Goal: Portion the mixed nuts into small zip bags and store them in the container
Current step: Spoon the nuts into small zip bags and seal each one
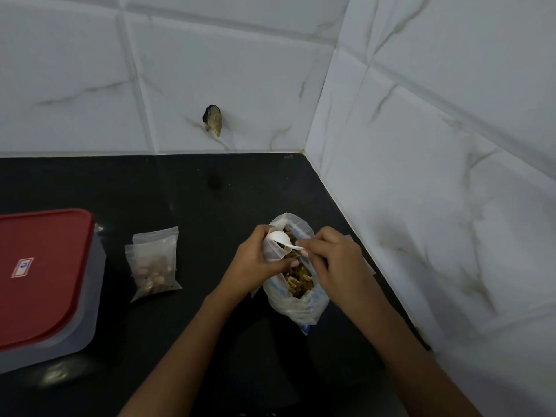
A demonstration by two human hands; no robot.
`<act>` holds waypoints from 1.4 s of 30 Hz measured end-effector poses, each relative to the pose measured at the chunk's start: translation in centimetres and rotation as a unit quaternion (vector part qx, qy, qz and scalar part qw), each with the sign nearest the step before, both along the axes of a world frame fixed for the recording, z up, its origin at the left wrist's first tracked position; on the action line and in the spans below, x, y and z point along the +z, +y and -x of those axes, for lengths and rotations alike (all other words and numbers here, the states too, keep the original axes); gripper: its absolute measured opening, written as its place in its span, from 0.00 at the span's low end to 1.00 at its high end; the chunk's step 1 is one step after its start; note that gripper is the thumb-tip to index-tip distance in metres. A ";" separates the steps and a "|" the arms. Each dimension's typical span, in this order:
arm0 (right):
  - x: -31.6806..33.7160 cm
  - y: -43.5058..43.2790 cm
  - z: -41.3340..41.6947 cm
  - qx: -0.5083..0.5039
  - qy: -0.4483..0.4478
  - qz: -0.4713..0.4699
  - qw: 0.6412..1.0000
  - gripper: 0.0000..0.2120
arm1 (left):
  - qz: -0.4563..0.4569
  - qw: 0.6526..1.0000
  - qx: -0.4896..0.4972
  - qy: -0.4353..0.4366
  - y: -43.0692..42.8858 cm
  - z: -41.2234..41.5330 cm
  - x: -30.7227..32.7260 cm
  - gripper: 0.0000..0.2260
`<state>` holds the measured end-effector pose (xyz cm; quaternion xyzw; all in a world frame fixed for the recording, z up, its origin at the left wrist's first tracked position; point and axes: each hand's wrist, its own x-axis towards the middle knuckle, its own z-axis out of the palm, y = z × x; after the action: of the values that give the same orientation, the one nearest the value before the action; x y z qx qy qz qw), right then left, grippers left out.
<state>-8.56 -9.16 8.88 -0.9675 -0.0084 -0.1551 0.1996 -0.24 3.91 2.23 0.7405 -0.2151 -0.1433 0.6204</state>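
A large clear bag of mixed nuts (296,291) lies open on the black counter (195,200) near the right wall. My left hand (255,260) grips a small zip bag (272,251) by its mouth, held over the large bag. My right hand (334,260) pinches the handle of a white plastic spoon (282,238), whose bowl sits at the small bag's opening. Two filled small zip bags (155,263) lie to the left. A container with a red lid (45,275) stands at the far left, lid on.
White marbled wall tiles (421,176) close the counter at the back and on the right, forming a corner. A dark chipped hole (213,119) marks the back wall. The container's grey wall reaches the left frame edge.
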 end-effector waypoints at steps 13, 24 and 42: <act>-0.4 -0.8 0.5 -0.005 -0.075 -0.045 0.996 0.09 | 0.036 0.999 0.012 0.015 -0.1 0.1 -0.2 0.22; -3.5 -1.9 -0.5 -0.225 0.047 -0.230 0.946 0.10 | -0.022 0.997 0.077 0.016 -0.1 0.1 -0.6 0.24; -5.9 -0.1 -1.6 -0.131 0.145 0.036 0.980 0.16 | -0.110 0.984 0.121 0.064 -0.2 -0.3 -2.5 0.25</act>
<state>-6.94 -9.30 2.94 -0.9789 0.1418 -0.0380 0.1421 0.01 3.68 -0.25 0.8143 -0.0666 -0.1369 0.5602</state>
